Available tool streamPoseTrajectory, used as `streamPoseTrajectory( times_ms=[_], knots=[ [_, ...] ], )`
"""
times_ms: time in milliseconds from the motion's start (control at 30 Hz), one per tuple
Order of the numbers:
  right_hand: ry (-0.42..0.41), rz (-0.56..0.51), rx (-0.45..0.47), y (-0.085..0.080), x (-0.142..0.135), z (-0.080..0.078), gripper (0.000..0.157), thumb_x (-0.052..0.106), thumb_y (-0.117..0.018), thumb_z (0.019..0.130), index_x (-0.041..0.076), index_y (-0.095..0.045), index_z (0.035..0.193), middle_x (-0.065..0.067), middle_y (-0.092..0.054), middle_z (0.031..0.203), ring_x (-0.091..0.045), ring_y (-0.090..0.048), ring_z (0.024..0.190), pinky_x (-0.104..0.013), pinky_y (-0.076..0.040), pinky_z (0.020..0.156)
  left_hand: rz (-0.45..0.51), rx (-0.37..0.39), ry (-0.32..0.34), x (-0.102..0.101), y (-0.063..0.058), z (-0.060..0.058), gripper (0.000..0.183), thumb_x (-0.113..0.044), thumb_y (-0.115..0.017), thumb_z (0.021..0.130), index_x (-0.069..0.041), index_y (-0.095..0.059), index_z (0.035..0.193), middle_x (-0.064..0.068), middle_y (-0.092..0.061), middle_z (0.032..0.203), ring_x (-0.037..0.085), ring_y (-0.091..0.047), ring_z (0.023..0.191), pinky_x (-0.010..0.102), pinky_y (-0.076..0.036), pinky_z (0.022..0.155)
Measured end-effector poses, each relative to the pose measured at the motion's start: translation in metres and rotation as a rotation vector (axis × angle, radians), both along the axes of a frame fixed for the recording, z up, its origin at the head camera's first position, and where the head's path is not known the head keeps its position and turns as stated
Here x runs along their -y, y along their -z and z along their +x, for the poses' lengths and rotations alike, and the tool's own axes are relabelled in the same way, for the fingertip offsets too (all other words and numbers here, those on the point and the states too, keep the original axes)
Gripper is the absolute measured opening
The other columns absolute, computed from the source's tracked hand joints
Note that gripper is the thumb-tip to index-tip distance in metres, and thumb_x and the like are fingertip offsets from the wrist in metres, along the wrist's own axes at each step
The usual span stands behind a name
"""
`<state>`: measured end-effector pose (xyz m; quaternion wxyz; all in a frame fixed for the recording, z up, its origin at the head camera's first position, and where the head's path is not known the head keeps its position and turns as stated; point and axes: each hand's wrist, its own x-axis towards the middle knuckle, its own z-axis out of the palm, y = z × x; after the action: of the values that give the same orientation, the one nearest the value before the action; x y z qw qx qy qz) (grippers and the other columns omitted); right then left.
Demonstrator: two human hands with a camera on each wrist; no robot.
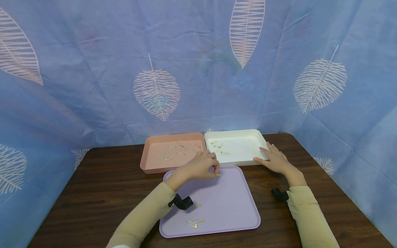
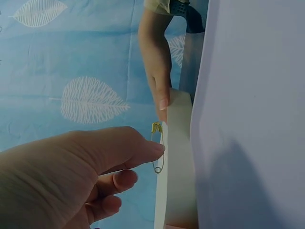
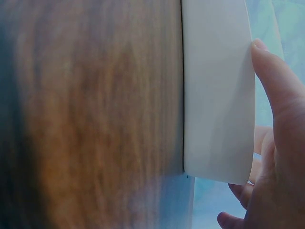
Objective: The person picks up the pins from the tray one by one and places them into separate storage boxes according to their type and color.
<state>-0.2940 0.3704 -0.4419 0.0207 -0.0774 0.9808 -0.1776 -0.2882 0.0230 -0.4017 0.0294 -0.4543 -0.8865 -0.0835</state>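
My left hand (image 1: 201,165) pinches a gold safety pin (image 2: 157,148) between thumb and fingers, above the far edge of the purple tray (image 1: 232,199). In the left wrist view the pin stands upright past the thumb tip, its gold cap at the top. My right hand (image 1: 274,160) rests at the near right corner of the white tray (image 1: 242,162), its fingers spread. The right wrist view has the thumb (image 3: 267,62) on the tray's rim, with the other fingers beyond the corner. More gold safety pins (image 1: 192,224) lie on the purple tray's near left part.
A pink tray (image 1: 152,151) with several silver safety pins (image 1: 169,158) adjoins the white tray's left side. Several gold safety pins (image 1: 224,152) lie in the white tray's left half. The dark wooden table (image 1: 102,193) backs onto a blue leaf-patterned cloth (image 1: 198,96).
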Motion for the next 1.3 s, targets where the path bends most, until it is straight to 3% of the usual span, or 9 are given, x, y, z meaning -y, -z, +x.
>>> streamPoseTrajectory(
  times_ms=[300,633,933,1300],
  knots=[
    [0.0,0.008,-0.006,0.001,0.0,0.0,0.085,0.059,-0.052,0.093,-0.001,-0.032,0.15,-0.035,-0.007,0.157,-0.054,-0.007,0.145,-0.076,-0.009,0.107,0.026,-0.037,-0.026,-0.015,-0.008,-0.015,0.011,-0.026,-0.069,0.084,-0.032,-0.063,0.077,-0.01,-0.055,0.093,0.011,-0.042,0.092,0.03,-0.031,0.079],
    [-0.006,0.007,-0.034,0.001,-0.002,0.0,0.085,0.058,-0.053,0.093,-0.002,-0.033,0.149,-0.035,-0.008,0.157,-0.055,-0.008,0.144,-0.076,-0.011,0.107,0.027,-0.101,-0.054,-0.035,-0.015,-0.03,0.006,-0.028,-0.065,0.087,-0.031,-0.065,0.082,-0.007,-0.059,0.096,0.013,-0.044,0.091,0.029,-0.029,0.076],
    [0.001,0.026,-0.031,0.004,-0.002,-0.002,0.086,0.06,-0.051,0.092,-0.001,-0.033,0.149,-0.035,-0.009,0.157,-0.054,-0.008,0.144,-0.075,-0.011,0.108,0.035,-0.084,-0.105,-0.048,-0.014,-0.046,0.005,-0.029,-0.063,0.09,-0.03,-0.067,0.086,-0.007,-0.056,0.095,0.014,-0.042,0.088,0.03,-0.029,0.078],
    [0.008,0.035,-0.034,0.006,-0.003,-0.004,0.086,0.062,-0.051,0.092,0.0,-0.033,0.15,-0.034,-0.009,0.157,-0.054,-0.008,0.145,-0.074,-0.011,0.109,0.081,-0.072,-0.178,-0.059,-0.004,-0.065,0.007,-0.032,-0.065,0.091,-0.032,-0.067,0.085,-0.009,-0.053,0.093,0.013,-0.043,0.089,0.031,-0.03,0.078]
  ],
)
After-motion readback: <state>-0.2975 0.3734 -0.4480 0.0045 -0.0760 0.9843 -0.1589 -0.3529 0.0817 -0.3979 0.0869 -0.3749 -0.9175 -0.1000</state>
